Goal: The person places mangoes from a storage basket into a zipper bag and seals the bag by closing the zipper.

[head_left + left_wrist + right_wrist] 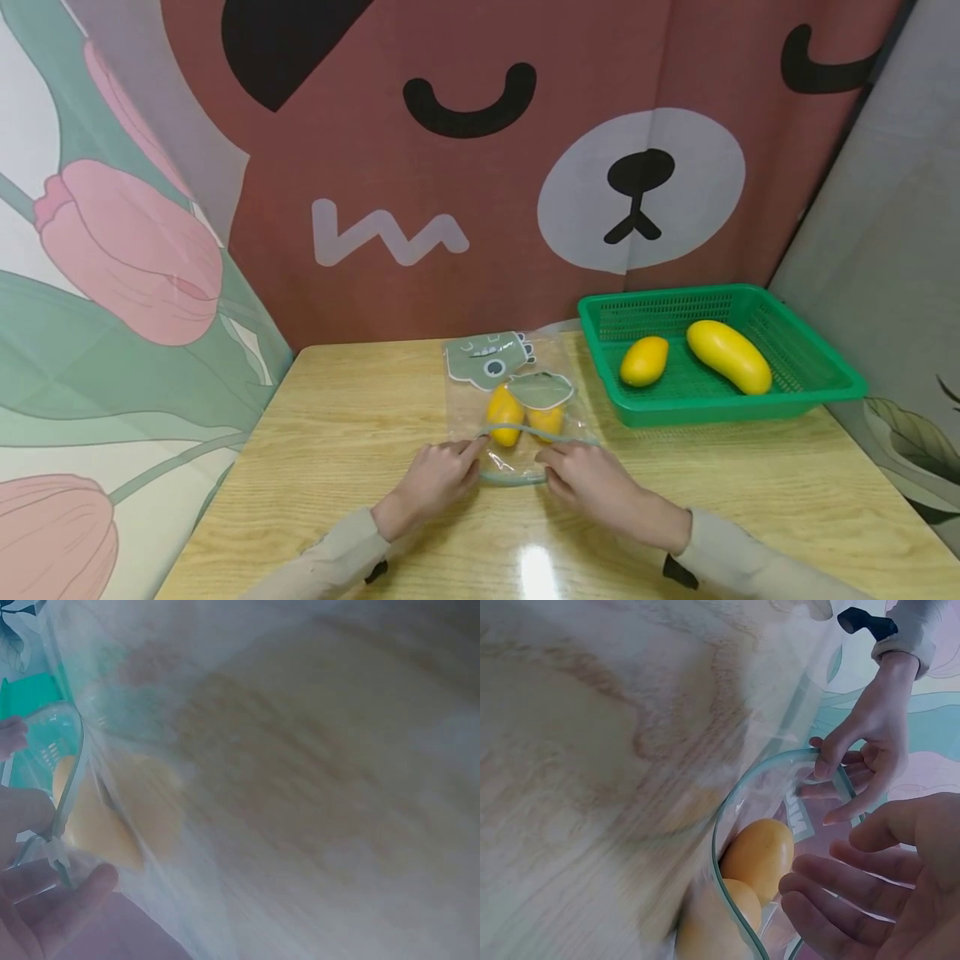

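Note:
A clear zip bag [463,408] with a green cartoon print lies on the table, its mouth towards me. Inside are two yellow mangoes [505,407], side by side. At the mouth's left end, my left hand [441,479] pinches the rim between thumb and fingers; the right wrist view shows the rim [739,784] bowed apart there. My right hand [596,487] is by the right part of the mouth. Its fingers [855,889] are loosely bent beside the opening, thumb apart; whether they touch the plastic is unclear. The left wrist view is hazy through the plastic.
To the right at the back stands a green plastic basket [738,408]. It holds one more mango [643,361] and a long yellow fruit [729,357]. Behind the wooden table [345,400] hangs a curtain [510,200] with a bear face.

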Motion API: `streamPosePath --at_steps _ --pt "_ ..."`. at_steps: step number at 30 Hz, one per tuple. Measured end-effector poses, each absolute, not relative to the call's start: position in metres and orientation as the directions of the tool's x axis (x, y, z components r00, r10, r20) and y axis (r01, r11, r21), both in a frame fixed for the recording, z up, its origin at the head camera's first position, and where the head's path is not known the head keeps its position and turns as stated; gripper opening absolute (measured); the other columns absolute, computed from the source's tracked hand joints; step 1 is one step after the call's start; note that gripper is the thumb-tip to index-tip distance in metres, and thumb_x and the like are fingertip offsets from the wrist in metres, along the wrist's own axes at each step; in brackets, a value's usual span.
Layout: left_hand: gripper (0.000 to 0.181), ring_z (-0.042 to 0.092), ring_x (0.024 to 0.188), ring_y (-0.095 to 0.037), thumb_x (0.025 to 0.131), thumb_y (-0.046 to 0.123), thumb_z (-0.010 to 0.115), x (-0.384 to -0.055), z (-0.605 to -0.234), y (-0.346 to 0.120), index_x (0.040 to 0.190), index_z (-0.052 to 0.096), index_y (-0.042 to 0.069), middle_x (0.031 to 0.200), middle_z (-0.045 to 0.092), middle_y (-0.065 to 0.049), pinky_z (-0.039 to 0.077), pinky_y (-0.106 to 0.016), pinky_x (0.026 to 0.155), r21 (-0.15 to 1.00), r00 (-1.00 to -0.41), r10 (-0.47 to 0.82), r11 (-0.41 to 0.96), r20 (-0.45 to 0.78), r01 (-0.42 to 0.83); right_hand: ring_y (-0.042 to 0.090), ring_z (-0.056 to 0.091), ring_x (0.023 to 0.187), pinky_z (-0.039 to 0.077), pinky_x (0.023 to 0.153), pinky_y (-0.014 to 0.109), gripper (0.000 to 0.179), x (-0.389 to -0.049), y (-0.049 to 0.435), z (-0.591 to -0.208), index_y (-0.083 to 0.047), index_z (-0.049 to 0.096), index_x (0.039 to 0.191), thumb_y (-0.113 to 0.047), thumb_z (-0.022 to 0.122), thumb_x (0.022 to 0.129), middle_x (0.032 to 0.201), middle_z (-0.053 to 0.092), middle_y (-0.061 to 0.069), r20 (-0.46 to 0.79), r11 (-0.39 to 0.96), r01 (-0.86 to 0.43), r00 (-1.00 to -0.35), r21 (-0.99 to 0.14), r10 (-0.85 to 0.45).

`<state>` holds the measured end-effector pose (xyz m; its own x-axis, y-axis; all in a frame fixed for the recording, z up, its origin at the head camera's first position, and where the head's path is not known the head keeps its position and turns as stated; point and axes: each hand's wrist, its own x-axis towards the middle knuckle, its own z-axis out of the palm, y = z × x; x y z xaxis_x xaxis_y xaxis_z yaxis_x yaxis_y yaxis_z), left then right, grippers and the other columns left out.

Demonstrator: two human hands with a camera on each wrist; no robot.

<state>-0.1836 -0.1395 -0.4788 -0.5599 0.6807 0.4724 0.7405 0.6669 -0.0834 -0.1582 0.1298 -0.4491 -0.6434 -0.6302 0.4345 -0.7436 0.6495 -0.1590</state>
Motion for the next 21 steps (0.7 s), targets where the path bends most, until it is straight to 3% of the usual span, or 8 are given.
streamPosePath --at_steps 8,21 --pt "0.043 0.065 0.062 -0.012 0.084 0.009 0.071 -0.184 -0.4795 -0.14 0.126 0.062 0.005 0.087 0.072 -0.001 0.048 -0.024 0.044 -0.083 -0.564 0.679 0.67 0.47 0.738 0.012 0.063 0.066 0.054 0.058 0.027 0.012 -0.1597 0.1302 -0.4443 -0.007 0.073 0.093 -0.004 0.071 0.082 0.084 0.072 0.001 0.47 0.647 -0.749 -0.627 -0.144 -0.621" --pt "0.043 0.063 0.06 -0.011 0.083 0.008 0.071 -0.1853 -0.4804 -0.1399 0.124 0.062 0.006 0.083 0.071 0.0 0.046 -0.023 0.043 -0.09 -0.552 0.682 0.664 0.48 0.743 0.006 0.055 0.058 0.044 0.047 0.019 0.013 -0.1623 0.1327 -0.4413 -0.008 0.074 0.092 -0.003 0.071 0.08 0.074 0.068 -0.002 0.483 0.661 -0.728 -0.652 -0.182 -0.585"
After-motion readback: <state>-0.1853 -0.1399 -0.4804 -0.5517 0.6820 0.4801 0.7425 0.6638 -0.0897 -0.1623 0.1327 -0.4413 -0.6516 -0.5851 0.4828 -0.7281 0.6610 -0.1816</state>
